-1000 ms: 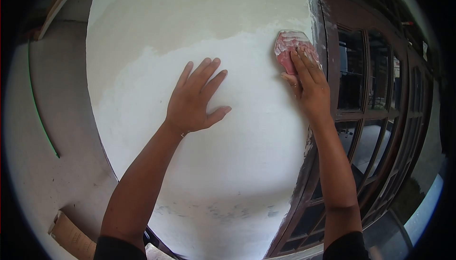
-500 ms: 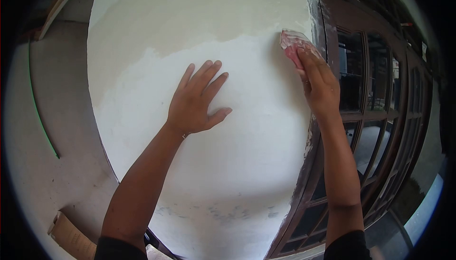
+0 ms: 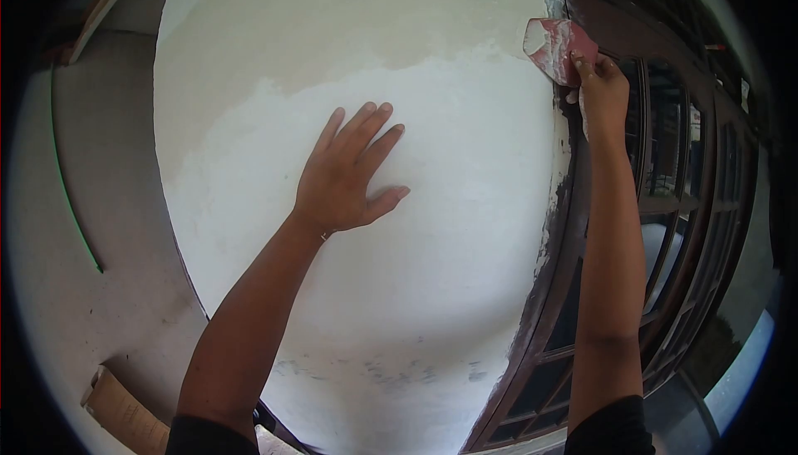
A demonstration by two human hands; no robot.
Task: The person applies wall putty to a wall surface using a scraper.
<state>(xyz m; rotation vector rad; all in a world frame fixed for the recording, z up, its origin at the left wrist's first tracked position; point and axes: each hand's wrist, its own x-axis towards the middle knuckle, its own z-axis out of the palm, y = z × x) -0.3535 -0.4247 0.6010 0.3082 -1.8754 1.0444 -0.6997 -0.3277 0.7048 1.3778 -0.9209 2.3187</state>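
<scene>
2 bare forearms run up from black short sleeves [image 3: 199,437]; the left hand [image 3: 345,177] has a thin band at its wrist; the right hand [image 3: 603,93] carries white smears along its fingers [image 3: 582,63].

The left hand [image 3: 342,174] lies flat with its palm pressed forward, fingers spread and pointing up and to the right, thumb out to the side, the forearm bare and stretched. The right hand [image 3: 600,93] is raised high on a nearly straight arm, its fingers curled closed in a pinch.
</scene>
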